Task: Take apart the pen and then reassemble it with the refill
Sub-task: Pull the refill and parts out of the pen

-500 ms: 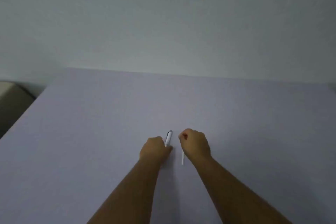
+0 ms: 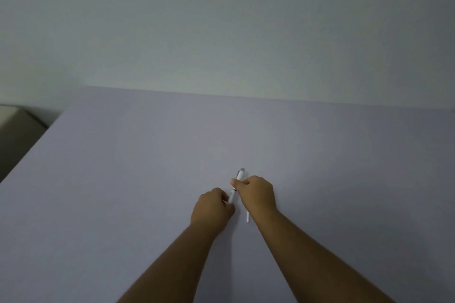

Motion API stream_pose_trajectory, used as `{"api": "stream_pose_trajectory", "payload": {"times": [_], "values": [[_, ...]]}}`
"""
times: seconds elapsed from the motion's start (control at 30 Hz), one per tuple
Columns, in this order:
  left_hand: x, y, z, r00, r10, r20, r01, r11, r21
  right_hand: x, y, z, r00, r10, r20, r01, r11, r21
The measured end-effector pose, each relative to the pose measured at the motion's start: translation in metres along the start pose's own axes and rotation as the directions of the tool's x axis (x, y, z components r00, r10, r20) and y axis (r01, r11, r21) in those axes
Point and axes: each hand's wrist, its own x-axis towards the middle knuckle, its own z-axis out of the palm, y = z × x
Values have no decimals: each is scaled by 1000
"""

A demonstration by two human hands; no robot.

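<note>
left hand [image 2: 211, 206] grips pen [image 2: 236, 187] | right hand [image 2: 258, 193] pinches it | refill [image 2: 248, 218], seemingly, on table [image 2: 123, 179]

A plain pale lilac tabletop [image 2: 147, 179] is shown, its far edge set against a light wall and its left edge running diagonally toward the near left corner. A thin white refill [image 2: 248, 218] is seen lying directly on the surface, toward the near edge and slightly right of centre, its far end hidden.
</note>
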Motion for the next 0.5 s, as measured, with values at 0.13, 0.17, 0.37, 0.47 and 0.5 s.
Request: {"api": "stream_pose_trajectory", "payload": {"times": [0.13, 0.17, 0.37, 0.47, 0.5], "values": [[-7, 4, -5, 995, 89, 34, -86, 994, -69, 1, -6, -7, 1000, 27, 12, -28, 992, 121], [-8, 5, -7, 993, 105, 51, -102, 993, -64, 0, -7, -9, 999, 34, 18, -37, 990, 138], [-5, 7, -18, 982, 116, 149, -107, 992, -69, 3, -9, -19, 994, 105, 33, -110, 956, 273], [-5, 1, -18, 974, 101, 203, -90, 994, -64, 10, -3, -32, 990, 135, -42, -115, 943, 312], [-6, -1, -17, 975, 97, 202, -86, 994, -63, 13, 2, -36, 992, 111, -55, -94, 962, 257]]}}
